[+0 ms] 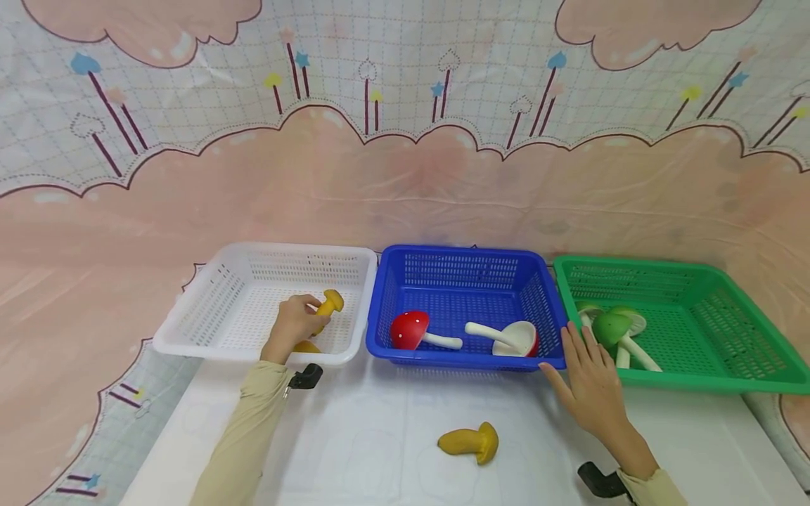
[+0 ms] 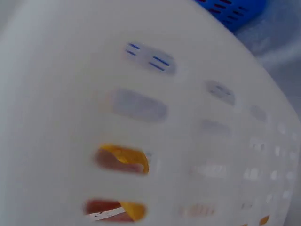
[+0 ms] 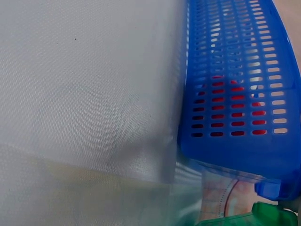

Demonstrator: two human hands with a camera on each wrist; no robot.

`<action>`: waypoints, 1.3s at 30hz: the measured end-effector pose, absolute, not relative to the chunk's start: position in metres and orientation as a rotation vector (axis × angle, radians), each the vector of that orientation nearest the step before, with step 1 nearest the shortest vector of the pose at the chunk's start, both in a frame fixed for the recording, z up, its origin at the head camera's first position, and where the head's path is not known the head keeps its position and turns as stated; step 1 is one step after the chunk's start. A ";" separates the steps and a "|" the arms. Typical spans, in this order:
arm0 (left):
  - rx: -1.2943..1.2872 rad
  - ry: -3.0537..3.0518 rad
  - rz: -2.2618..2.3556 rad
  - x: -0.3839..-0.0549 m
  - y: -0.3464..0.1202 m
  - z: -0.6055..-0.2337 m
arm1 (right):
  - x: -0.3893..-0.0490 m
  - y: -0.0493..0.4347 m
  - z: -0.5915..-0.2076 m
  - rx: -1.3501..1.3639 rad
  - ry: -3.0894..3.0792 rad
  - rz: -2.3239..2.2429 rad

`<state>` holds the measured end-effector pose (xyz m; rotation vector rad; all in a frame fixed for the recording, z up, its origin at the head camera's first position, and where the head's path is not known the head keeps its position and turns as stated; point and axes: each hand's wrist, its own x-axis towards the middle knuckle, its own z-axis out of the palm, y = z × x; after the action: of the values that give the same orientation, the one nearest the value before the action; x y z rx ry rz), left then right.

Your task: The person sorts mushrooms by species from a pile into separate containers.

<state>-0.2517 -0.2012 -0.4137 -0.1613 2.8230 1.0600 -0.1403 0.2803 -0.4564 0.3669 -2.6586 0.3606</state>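
Note:
In the head view my left hand pinches a yellow mushroom inside the white basket. A second yellow mushroom lies beneath that hand, partly hidden. The left wrist view shows bits of yellow through the slots of the white basket wall. My right hand has its fingers extended, near the corners of the blue basket and green basket; whether it touches a rim I cannot tell. Another yellow mushroom lies on the white table between the hands.
The blue basket holds a red-capped mushroom and another with its pale underside showing. Several green-capped mushrooms sit at the green basket's left end. A patterned cloth hangs behind the baskets. Each wrist carries a black camera.

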 end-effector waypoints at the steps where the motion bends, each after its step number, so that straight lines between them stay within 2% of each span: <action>1: -0.157 2.815 1.058 -0.252 -0.201 -0.415 | -0.140 0.280 -0.456 0.367 -2.660 0.358; 24: -0.139 2.777 0.950 -0.254 -0.200 -0.425 | -0.138 0.278 -0.455 0.356 -2.670 0.366; 39: -0.164 2.786 0.885 -0.252 -0.201 -0.418 | -0.139 0.281 -0.456 0.364 -2.670 0.360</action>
<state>-0.2520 -0.2007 -0.4176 -0.1639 2.7856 0.8846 -0.1393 0.2810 -0.4556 0.3640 -2.6699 0.3604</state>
